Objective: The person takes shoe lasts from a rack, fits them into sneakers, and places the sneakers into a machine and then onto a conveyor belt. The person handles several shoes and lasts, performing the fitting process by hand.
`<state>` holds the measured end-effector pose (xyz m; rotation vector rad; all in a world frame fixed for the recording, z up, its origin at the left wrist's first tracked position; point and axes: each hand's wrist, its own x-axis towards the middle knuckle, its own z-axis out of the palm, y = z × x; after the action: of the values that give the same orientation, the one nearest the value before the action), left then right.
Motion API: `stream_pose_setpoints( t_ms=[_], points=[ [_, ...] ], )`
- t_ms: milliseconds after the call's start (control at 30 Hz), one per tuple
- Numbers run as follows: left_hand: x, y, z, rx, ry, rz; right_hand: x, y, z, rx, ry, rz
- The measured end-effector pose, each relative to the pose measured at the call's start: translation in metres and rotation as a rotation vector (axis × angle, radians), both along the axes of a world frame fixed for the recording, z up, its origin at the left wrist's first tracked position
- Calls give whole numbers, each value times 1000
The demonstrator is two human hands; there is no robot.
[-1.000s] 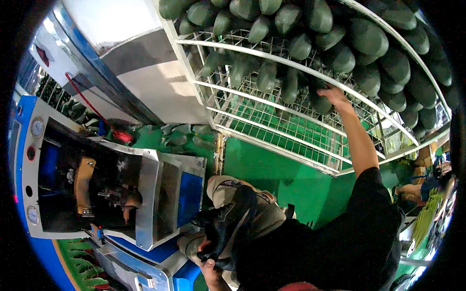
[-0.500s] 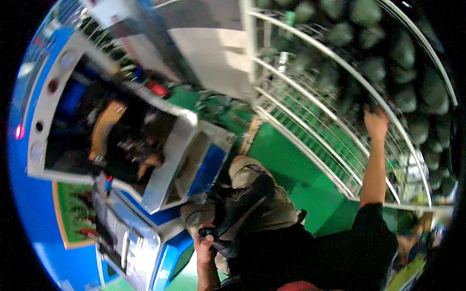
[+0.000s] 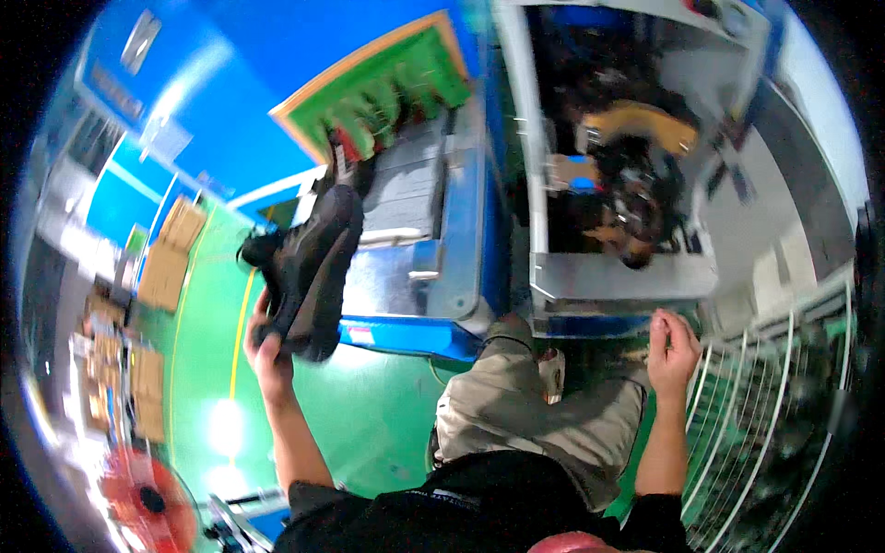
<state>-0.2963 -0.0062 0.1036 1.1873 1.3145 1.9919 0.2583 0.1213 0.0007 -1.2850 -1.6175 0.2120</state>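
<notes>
1. The person's left hand [image 3: 268, 355] is closed around the lower end of a dark shoe [image 3: 321, 267], thumb toward the viewer. The shoe is held up on the person's left, its grey-brown sole turned to the right.
2. The right hand [image 3: 673, 352] is partly open, its fingers loosely curled, with nothing visible in it. It appears just in front of the machine's metal ledge [image 3: 627, 276]; whether they touch cannot be told.
3. Progress, as a judgement: the handling looks midway. The shoe is in hand but not set down, neither resting on the bench nor inside the machine. How finished the shoe is cannot be told.
4. The open-fronted machine [image 3: 544, 221] contains a curved tan pad [image 3: 645, 122] among dark, blurred metal parts. No shoe can be made out there.
5. Behind the shoe, the bench has a grey slatted surface [image 3: 403, 201]. At its far end, an orange-edged opening is hung with green strips [image 3: 373, 118].
6. At lower right, a white wire rack [image 3: 735, 410] contains dark, rounded shapes, too blurred to identify.
7. At far left stand cardboard boxes [image 3: 159, 276]; their contents are hidden.
</notes>
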Motion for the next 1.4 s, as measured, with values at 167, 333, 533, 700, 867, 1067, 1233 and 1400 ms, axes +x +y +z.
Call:
stream_pose_setpoints(
  t_ms=[167,333,533,700,867,1067,1233,1400],
  points=[
    [-121,2,-81,-602,640,331,-62,76,-11,196,-208,-186],
    [-158,13,-59,-971,868,211,-80,99,-30,307,-333,-202],
    [-79,124,59,-1348,1403,157,-80,100,-30,267,-387,-190],
    [-135,299,4,-1113,1269,39,-76,101,-32,179,-382,-155],
    [-189,392,-119,-1071,982,372,-80,98,-25,92,-384,-140],
    [-165,402,-161,-1069,1034,663,-74,93,-27,48,-424,-169],
    [-171,399,-151,-1070,1051,550,-73,96,-28,112,-389,-164],
    [-151,400,-140,-1252,993,524,-79,102,-26,179,-372,-187]
  ],
)
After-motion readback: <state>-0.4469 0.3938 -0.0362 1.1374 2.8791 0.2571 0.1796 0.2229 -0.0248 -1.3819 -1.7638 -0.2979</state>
